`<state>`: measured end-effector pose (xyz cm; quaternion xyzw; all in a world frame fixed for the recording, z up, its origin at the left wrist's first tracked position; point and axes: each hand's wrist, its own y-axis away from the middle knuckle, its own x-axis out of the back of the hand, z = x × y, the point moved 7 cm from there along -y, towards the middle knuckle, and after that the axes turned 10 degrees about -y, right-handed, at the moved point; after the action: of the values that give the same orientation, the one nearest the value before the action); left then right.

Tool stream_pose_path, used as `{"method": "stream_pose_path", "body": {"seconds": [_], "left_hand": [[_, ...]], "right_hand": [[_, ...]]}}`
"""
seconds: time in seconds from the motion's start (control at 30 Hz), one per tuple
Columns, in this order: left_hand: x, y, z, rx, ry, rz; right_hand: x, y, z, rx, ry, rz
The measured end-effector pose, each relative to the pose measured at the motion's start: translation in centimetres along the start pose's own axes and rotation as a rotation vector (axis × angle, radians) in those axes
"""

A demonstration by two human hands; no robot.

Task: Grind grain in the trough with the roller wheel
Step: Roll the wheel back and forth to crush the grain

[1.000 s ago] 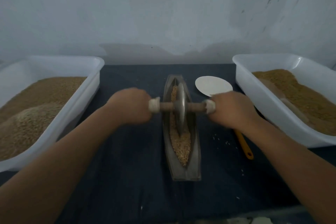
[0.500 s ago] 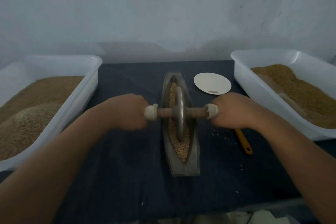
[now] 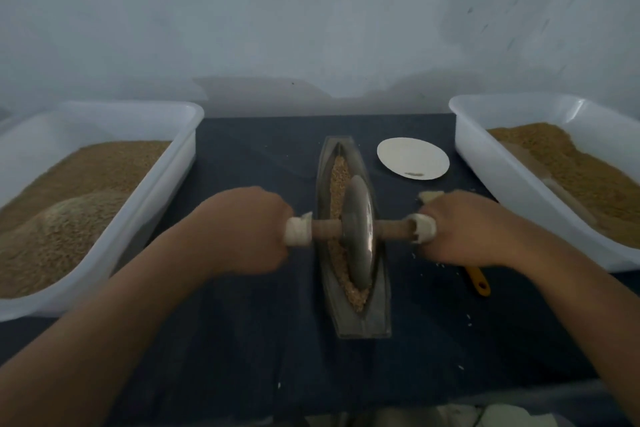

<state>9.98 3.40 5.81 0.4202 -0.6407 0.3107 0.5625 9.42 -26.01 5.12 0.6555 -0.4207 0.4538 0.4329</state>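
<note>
A boat-shaped metal trough (image 3: 377, 319) lies lengthwise on the dark cloth at the middle, with a strip of tan grain (image 3: 337, 180) along its groove. A metal roller wheel (image 3: 358, 232) stands on edge in the groove, near the trough's near half. A wooden axle runs through the wheel to both sides. My left hand (image 3: 246, 229) grips the axle's left handle, which is wrapped in pale cloth. My right hand (image 3: 464, 225) grips the wrapped right handle.
A white tub (image 3: 166, 180) heaped with grain stands at the left, another white tub (image 3: 485, 163) with grain at the right. A small white plate (image 3: 412, 158) lies beyond my right hand. An orange-handled tool (image 3: 479, 282) lies under my right forearm. Loose grains dot the cloth.
Both hands have rolled the wheel toward me along the trough, from its middle into the near half. The grip on the handles is unchanged.
</note>
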Motion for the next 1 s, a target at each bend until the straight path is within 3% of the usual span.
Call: {"method": "stream_pose_path", "body": {"seconds": [0.07,0.2,0.3,0.4,0.57,0.7,0.87,1.0], "left_hand": [[-0.3,-0.7,-0.3,0.017,0.018,-0.016],[0.4,-6.4,-2.6,0.165,0.071,0.008],[1.0,-8.6,-3.8,0.253,0.079,0.097],[-0.4,-6.6,-3.1,0.24,0.094,0.073],[-2.0,0.2,-1.1,0.153,0.055,0.146],[-0.9,-3.2,-1.6,0.176,0.034,0.095],[3.0,-9.3,-3.3,0.244,-0.06,0.108],[2.4,-6.5,-1.5,0.121,-0.025,0.014]], "right_hand": [[0.4,-0.4,0.0,-0.022,0.01,0.074],[3.7,-5.1,-1.1,-0.006,0.11,0.449],[5.2,-7.3,-1.6,0.011,0.148,0.541],[5.0,-5.9,-2.0,0.055,0.173,0.548],[1.7,-0.2,-1.0,0.079,0.153,0.372],[2.4,-3.3,-0.6,0.001,0.119,0.327],[3.8,-8.1,-0.1,-0.065,0.083,0.408],[1.5,-5.3,0.9,-0.101,0.048,0.256]]}}
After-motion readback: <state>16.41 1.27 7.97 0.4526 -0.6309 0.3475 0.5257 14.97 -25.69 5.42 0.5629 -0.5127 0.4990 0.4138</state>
